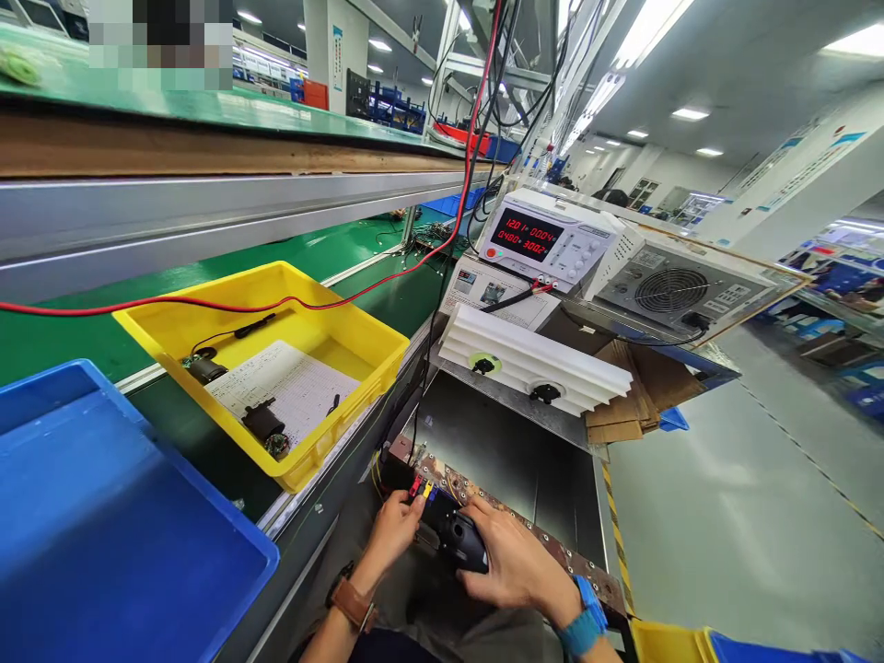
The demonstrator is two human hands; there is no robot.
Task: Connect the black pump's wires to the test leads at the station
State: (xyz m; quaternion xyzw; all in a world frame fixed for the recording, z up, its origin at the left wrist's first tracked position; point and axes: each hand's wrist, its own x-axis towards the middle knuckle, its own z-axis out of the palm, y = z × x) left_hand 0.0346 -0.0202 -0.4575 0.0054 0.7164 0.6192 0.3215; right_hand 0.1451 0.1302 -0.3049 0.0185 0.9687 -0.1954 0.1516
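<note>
My right hand (515, 557) is wrapped around a black rounded device (464, 541), a pump or blower by its look, with a round port facing up. My left hand (399, 527) is closed in a pinch beside small red, yellow and blue connectors (426, 490). What lies between its fingertips is too small to make out. Both hands work over my lap, at the near side of a worn brown metal bar (511, 516) with several screws along it. A black cable (416, 424) runs down to the connectors.
A yellow bin (397, 354) at left holds dark motor-like parts (262, 421) and a written sheet (294, 387). Nearer stands a blue bin (103, 543). A power supply (552, 239) with red digits sits beyond a white ribbed block (531, 364). A red cable (359, 299) crosses above the yellow bin.
</note>
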